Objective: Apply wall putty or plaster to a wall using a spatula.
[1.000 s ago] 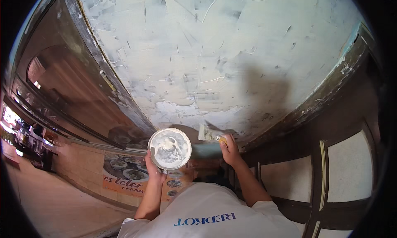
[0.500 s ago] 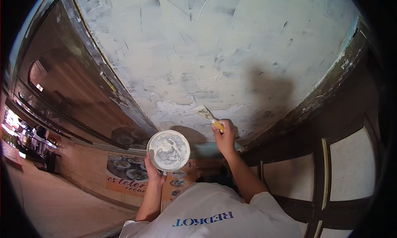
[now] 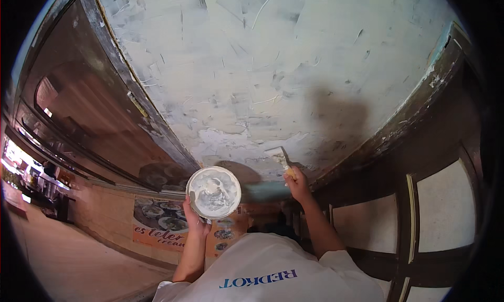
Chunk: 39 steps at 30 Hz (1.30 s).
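Note:
My left hand (image 3: 196, 218) grips a round white tub (image 3: 239, 197) from its left side and underneath. White putty (image 3: 212, 189) is smeared over the inside of the tub. In my right hand (image 3: 298, 184) is a putty knife (image 3: 281, 157), its yellow handle wrapped by my fingers. The knife's flat blade, coated with pale putty, lies at the lower part of the wall (image 3: 252, 66); whether it touches the surface I cannot tell. Rough, streaky pale filler covers that wall, with dark scrape marks showing through.
A worn wooden frame (image 3: 142, 92) and a dark glazed panel (image 3: 89, 108) border the wall on the left. On the right runs a scuffed dark edge (image 3: 388, 129) beside a brown panelled door (image 3: 362, 223). An orange food banner (image 3: 157, 226) is low on the left.
My right hand has moved right and slightly down with the putty knife, and the blade has turned more upright. The left hand and tub have hardly moved.

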Motion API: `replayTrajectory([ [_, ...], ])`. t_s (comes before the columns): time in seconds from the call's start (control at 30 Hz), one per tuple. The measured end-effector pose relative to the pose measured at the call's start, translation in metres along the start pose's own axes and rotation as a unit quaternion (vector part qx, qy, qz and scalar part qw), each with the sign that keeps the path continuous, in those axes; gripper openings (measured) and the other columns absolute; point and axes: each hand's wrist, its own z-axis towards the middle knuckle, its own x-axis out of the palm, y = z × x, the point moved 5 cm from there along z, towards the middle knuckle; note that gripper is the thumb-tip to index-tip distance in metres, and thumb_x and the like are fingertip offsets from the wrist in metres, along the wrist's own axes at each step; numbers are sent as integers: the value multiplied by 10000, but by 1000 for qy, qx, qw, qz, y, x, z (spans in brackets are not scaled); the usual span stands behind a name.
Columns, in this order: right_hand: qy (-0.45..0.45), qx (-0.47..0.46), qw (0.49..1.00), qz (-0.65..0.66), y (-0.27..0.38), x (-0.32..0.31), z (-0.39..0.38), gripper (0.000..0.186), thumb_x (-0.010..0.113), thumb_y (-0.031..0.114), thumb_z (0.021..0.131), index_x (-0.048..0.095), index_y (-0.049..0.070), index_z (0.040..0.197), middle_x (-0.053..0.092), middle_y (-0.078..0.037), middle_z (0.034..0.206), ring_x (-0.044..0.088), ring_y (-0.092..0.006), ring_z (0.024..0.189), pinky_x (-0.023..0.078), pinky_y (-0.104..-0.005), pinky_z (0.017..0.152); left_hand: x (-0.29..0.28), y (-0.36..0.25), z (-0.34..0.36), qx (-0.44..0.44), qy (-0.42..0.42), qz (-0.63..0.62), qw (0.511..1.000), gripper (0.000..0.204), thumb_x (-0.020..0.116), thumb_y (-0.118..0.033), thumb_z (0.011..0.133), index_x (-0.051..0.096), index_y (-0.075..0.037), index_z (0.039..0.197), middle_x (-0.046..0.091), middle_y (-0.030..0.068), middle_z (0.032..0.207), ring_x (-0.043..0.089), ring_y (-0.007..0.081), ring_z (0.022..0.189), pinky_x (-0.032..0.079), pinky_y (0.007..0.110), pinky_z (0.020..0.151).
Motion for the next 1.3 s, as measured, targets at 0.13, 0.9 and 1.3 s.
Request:
replayTrajectory([
  [0.13,5,-89,994,-58,24,9,10,239,642,228,916,576,7,980,575,-76,728,540,-160,636,458,-322,604,15,1,0,-14,29,-5,999,595,388,-507,945,470,-73,1343,534,97,1329,543,268,1180,445,406,994],
  [0.9,-11,-29,992,-118,12,-19,8,220,675,224,876,608,16,854,544,-69,645,477,-109,616,423,-301,575,5,-4,-7,-7,37,-25,999,612,383,-505,952,449,-54,1359,524,100,1347,511,263,1229,406,399,1032],
  [1.3,-14,-91,988,-124,42,-9,16,183,695,154,846,599,1,878,539,-82,672,471,-128,616,431,-316,583,3,-3,2,1,42,-15,999,644,386,-539,929,430,-83,1383,501,109,1368,511,298,1226,432,443,1013],
])
